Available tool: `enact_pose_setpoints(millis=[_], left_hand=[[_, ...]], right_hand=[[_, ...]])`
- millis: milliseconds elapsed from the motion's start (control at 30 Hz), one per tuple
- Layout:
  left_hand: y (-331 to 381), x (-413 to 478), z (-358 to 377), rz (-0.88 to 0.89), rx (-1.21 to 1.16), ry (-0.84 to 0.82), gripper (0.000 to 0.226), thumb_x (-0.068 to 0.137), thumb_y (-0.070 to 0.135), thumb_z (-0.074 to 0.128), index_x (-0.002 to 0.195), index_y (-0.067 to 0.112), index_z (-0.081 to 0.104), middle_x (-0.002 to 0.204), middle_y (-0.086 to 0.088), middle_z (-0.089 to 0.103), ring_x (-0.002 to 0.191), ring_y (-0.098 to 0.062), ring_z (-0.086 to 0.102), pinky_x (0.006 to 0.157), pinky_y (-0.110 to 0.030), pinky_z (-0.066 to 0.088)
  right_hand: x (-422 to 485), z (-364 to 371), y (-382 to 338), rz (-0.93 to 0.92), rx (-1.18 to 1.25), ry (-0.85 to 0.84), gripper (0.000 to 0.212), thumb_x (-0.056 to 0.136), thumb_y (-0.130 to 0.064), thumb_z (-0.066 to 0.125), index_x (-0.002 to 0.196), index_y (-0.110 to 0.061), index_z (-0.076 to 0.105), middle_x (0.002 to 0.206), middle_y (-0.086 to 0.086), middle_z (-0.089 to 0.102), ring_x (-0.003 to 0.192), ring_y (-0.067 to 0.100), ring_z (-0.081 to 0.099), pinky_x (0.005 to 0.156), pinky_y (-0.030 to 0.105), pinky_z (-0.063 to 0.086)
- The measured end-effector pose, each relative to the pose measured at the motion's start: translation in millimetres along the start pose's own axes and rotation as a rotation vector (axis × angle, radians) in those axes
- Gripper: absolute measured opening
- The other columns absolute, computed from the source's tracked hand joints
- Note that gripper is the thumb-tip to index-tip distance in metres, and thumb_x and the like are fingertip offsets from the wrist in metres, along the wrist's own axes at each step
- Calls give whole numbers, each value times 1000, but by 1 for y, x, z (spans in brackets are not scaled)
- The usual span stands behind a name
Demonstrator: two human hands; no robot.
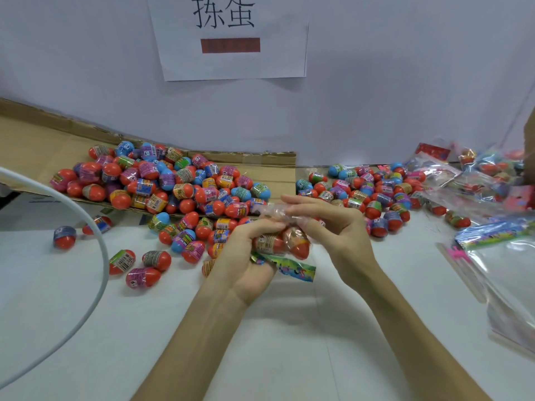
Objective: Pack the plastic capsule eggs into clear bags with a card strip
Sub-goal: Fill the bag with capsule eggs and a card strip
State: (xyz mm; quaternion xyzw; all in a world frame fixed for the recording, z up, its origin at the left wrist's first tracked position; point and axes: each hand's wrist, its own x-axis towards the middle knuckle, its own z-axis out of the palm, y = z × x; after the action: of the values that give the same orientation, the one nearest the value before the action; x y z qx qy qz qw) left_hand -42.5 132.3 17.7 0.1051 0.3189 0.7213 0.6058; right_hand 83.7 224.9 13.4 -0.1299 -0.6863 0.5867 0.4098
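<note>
Two red-bottomed plastic capsule eggs (269, 244) visible inside a small clear plastic bag (278, 211), held just above the white table (260, 342) near its middle. Cupped from below in the left hand (246, 261), fingers curled round the bag's full end; pinched at its crumpled top by the right hand (330, 227), upper fingers stretched out over it. Sticking out beneath the bag, one green printed card strip (295, 268), partly hidden by the left fingers

Behind the hands, dozens of loose eggs (162, 180) heaped on a flattened brown cardboard sheet (43, 146) and spilling off its front edge, too many to count. To the right, just past the right hand, a second smaller heap (370, 192). Part of both heaps blocked by the hands and bag. Five stray eggs (64, 236) well apart on the left: two beside a curved white cable (97, 241), three nearer the front

Far right, several packed bags (477, 172), blurred, number unclear; nearer, a stack of empty clear bags (509, 285) with more card strips (492, 234) across its top edge. On the wall, one white paper sign (231, 59) with black characters and a red bar
</note>
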Motion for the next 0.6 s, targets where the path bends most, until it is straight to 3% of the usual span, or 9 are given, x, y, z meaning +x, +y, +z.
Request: enact_pose_setpoints(millis=[100,167,300,400,533,600], left_hand=[[3,1,0,-14,-78,16,54,70,-6,61,122,5,72,97,-19,77,78,-31,78,65,-41,65],[4,-1,2,-24,-104,30,63,70,-7,59,131,8,66,98,-21,77,78,-34,78,63,-44,64],[6,0,0,2,-162,27,54,69,-10,60,115,16,72,105,-23,77,82,-38,78,68,-49,65],[6,2,-2,10,-208,31,51,73,-9,59,116,16,71,110,-24,75,85,-37,77,75,-50,65],[7,-4,3,-4,-305,-19,26,77,-1,55,78,10,78,84,-17,75,70,-30,77,60,-40,64],[6,-2,-8,20,-377,99,25,80,-1,55,88,5,78,92,-12,75,79,-18,77,72,-33,64]], right_hand=[[-1,2,-1,2,51,7,20,89,-7,65,99,-14,81,121,1,74,125,20,63,82,36,61],[-2,2,-1,2,66,-16,21,90,-5,63,97,-14,81,122,2,74,126,21,62,80,36,61],[-2,-1,-3,-9,43,-67,26,91,2,57,94,-9,81,122,6,73,126,25,61,76,39,62],[-2,-4,-3,6,59,-90,29,89,5,55,91,-7,81,123,9,72,129,29,58,80,44,62],[-2,-7,-2,10,66,-112,26,87,6,53,93,-1,78,126,14,69,131,33,56,85,53,60],[-2,-8,-3,11,67,-120,29,85,8,52,91,-2,79,127,15,69,132,34,54,85,55,60]])
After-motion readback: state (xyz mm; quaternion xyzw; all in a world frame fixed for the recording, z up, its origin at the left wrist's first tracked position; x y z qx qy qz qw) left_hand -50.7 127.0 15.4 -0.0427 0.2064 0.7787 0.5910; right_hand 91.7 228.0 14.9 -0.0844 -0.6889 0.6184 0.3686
